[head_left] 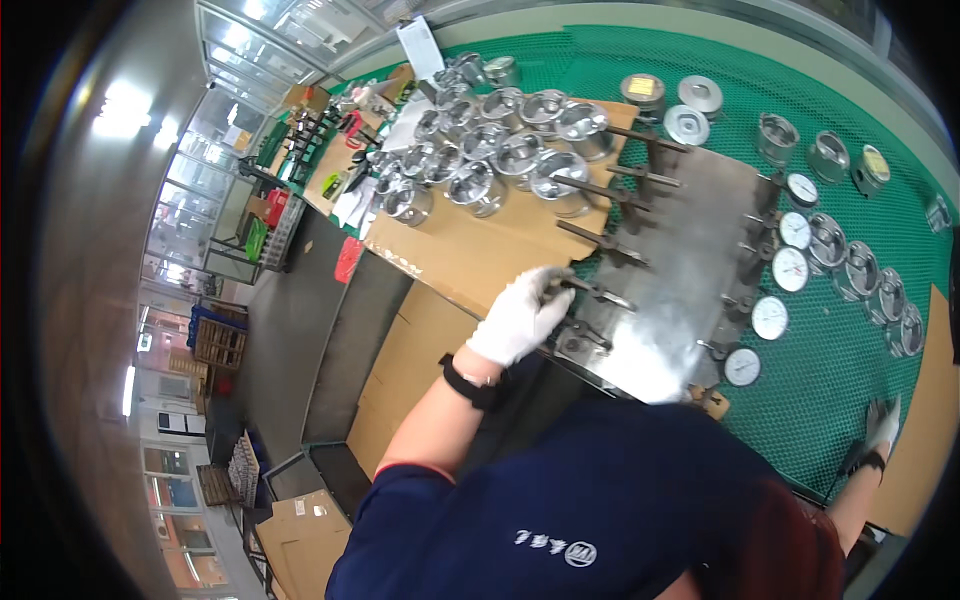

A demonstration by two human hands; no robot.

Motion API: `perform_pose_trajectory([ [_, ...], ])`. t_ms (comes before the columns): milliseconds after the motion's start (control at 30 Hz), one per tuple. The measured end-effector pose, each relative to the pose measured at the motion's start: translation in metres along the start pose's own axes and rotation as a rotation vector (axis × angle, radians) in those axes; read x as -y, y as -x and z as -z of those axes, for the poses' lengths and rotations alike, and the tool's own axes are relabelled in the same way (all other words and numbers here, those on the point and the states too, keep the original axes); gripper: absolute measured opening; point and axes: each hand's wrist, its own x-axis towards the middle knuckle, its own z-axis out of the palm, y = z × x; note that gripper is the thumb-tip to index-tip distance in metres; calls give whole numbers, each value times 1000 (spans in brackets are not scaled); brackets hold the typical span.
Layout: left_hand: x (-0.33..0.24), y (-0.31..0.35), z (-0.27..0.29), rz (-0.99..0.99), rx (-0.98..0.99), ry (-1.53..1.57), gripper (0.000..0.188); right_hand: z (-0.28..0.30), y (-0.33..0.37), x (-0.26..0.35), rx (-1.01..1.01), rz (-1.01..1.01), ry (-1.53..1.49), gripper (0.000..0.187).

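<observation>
My left hand [520, 315], in a white glove with a black wrist strap, is closed around the end of a dark metal stem [597, 291] lying on a shiny steel plate [680, 270]. Several more dark stems [603, 240] lie in a row on the plate's left side. Along its right edge lie several round gauges with white dials [790, 268]. My right hand [882, 428], also gloved, rests far to the right on the green mesh mat [830, 390] with nothing visible in it.
Several shiny round metal cases [500, 150] stand on a brown cardboard sheet [470, 250] left of the plate. More empty cases [860, 270] and lids [700, 95] lie on the mat. Cardboard boxes [300, 530] and crates sit on the floor at the left.
</observation>
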Motion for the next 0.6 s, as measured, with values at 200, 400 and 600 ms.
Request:
perform_pose_trajectory([
  [200, 128, -89, 90, -209, -400, -322, 45, 111, 63, -31, -281, 81, 51, 70],
  [400, 171, -195, 142, -173, -222, -742, 59, 165, 178, -76, -303, 76, 54, 72],
  [600, 160, -262, 150, 140, 248, -880, 62, 173, 263, -124, -393, 65, 55, 72],
])
